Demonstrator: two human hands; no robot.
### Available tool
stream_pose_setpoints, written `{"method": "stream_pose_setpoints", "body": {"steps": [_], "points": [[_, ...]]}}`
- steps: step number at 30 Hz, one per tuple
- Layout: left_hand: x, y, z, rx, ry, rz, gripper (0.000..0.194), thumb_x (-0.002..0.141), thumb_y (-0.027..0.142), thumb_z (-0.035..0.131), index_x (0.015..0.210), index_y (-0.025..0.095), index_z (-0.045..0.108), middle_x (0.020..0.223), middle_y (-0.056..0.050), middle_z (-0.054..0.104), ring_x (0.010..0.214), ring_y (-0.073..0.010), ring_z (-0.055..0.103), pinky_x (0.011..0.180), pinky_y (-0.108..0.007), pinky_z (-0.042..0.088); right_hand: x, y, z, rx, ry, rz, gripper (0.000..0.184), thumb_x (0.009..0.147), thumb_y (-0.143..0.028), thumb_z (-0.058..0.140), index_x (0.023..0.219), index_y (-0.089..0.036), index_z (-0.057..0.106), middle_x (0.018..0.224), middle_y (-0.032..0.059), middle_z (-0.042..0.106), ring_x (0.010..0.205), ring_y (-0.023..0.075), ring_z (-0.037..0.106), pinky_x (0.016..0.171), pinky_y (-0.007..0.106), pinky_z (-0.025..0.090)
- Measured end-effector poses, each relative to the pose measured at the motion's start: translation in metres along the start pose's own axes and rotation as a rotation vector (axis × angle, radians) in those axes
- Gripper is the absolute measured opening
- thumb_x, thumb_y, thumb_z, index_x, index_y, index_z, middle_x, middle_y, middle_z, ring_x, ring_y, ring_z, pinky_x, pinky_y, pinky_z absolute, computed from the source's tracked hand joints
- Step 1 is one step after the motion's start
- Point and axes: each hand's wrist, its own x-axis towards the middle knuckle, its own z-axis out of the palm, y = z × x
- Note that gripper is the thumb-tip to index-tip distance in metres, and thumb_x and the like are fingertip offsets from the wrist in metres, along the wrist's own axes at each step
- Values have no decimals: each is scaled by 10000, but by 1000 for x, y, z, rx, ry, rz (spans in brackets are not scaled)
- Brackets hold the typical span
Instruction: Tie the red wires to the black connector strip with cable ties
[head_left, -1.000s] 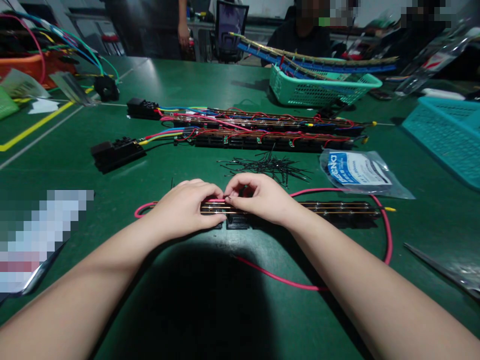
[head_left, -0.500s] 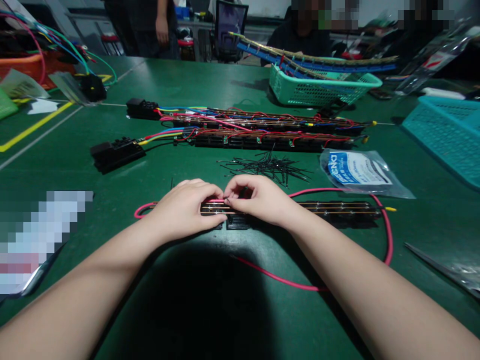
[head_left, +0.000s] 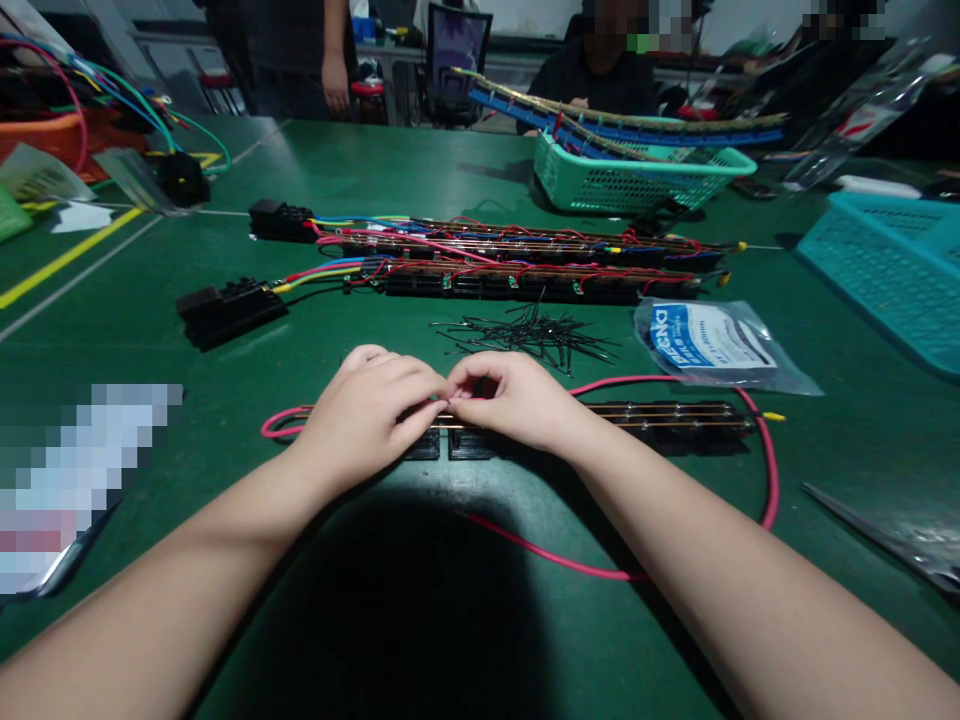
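My left hand [head_left: 375, 405] and my right hand [head_left: 510, 398] meet fingertip to fingertip over a long black strip assembly [head_left: 675, 425] with copper-coloured rods along its top. Both pinch at the same spot, where a tiny dark bit of a black cable tie shows; most of it is hidden by the fingers. A thick red cable [head_left: 770, 470] runs under my hands along the strip, loops at the left end and curls round the right end to the front. Just behind my hands lies a pile of black cable ties [head_left: 544, 335].
Two wired strip assemblies [head_left: 540, 280] with black connectors [head_left: 232, 312] lie behind. A labelled plastic bag [head_left: 720, 345] sits to their right. Blue basket [head_left: 892, 270] at right, green basket [head_left: 637, 185] at the back, tweezers [head_left: 862, 525] at front right. Two people are across the table.
My left thumb has closed up to its fingers, bringing the left fingertips against the right ones at the pinch. My right hand stays almost in place. The view has shifted slightly.
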Motion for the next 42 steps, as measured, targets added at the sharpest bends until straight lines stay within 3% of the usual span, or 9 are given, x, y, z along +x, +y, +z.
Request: {"method": "stream_pose_setpoints", "body": {"steps": [12,17,21,30,42], "points": [[19,5,-8,-98,-84,-83,131,823,250,515,874,194,623,817,5,647,805,-161,573,821,-324,357,1,-1,-1,-35,-14,52,146,786,-218,602,786,-117,708,697,15,654,655,107,543,627,220,376],[31,2,-14,-352,-185,-206,130,783,281,534,802,180,613,710,29,577,683,-129,519,653,-252,364,1,1,-1,-33,-1,59,135,784,-220,599,788,-125,695,704,9,650,655,106,545,631,222,376],[39,-5,-11,-580,-236,-282,135,772,300,536,754,170,571,664,43,519,653,-116,468,623,-236,355,1,2,-1,12,26,54,104,782,-224,601,773,-134,653,701,-2,626,655,103,541,634,220,390],[33,-11,3,-683,-116,-226,133,808,293,532,804,175,594,769,19,584,759,-143,527,719,-253,413,1,8,-1,119,7,67,160,798,-299,623,807,-141,652,750,16,639,706,123,576,671,238,446],[29,-13,4,-673,-95,-236,120,826,290,532,832,180,579,775,22,566,756,-141,511,721,-256,400,2,9,-1,78,-19,82,167,800,-305,634,781,-141,662,730,12,646,684,117,562,665,237,435]]}}
